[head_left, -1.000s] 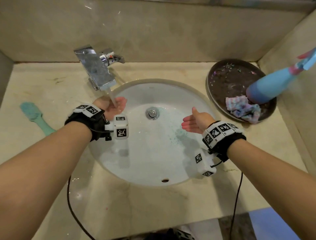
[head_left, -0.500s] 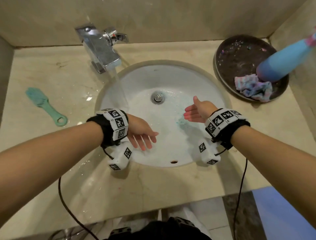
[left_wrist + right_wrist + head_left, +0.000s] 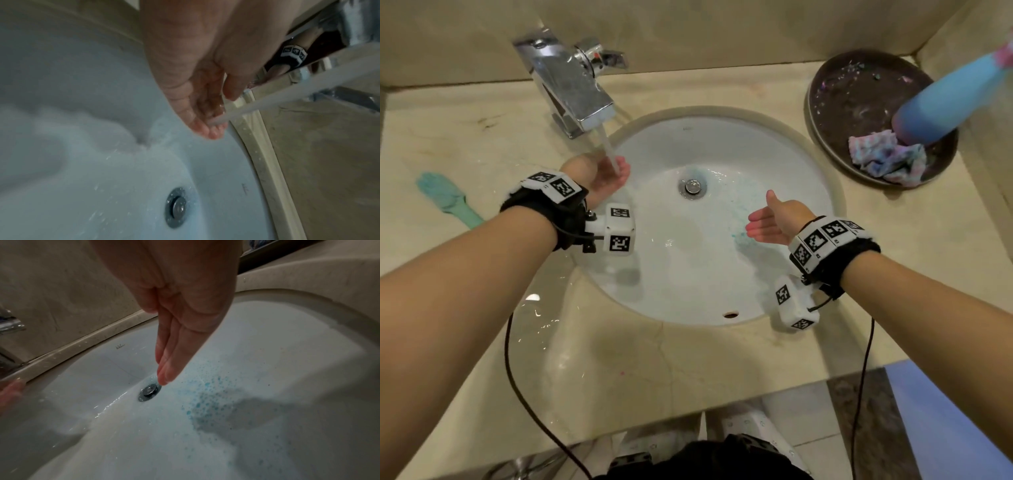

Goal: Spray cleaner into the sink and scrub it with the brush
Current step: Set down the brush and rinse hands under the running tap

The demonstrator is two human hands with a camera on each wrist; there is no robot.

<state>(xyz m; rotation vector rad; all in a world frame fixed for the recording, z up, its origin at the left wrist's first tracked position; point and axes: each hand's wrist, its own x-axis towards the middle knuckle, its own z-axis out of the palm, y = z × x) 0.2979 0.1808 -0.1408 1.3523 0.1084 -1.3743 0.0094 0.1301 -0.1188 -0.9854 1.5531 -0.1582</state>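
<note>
Water point(image 3: 610, 150) is running from the chrome tap point(image 3: 571, 84) onto the left hand point(image 3: 602, 176), whose grip is released, fingers point(image 3: 207, 128) straight and cupped together under the stream at about ten o'clock in the sink point(image 3: 709, 294). The right hand point(image 3: 774, 219) is hovering over the basin at three o'clock, grip also released, fingers point(image 3: 170, 353) extended side by side and grasping nothing. The white sink is looking wet, with blue speckles of cleaner foam point(image 3: 205, 395) lying right of the metal drain point(image 3: 691, 186) at its centre. The teal brush point(image 3: 446, 198) is lying untouched on the beige table point(image 3: 688, 370) at nine o'clock, well apart from both hands. The blue spray bottle point(image 3: 941, 102) is standing in a dark round tray point(image 3: 825, 120) at two o'clock, just beside a crumpled pastel cloth point(image 3: 890, 159).
</note>
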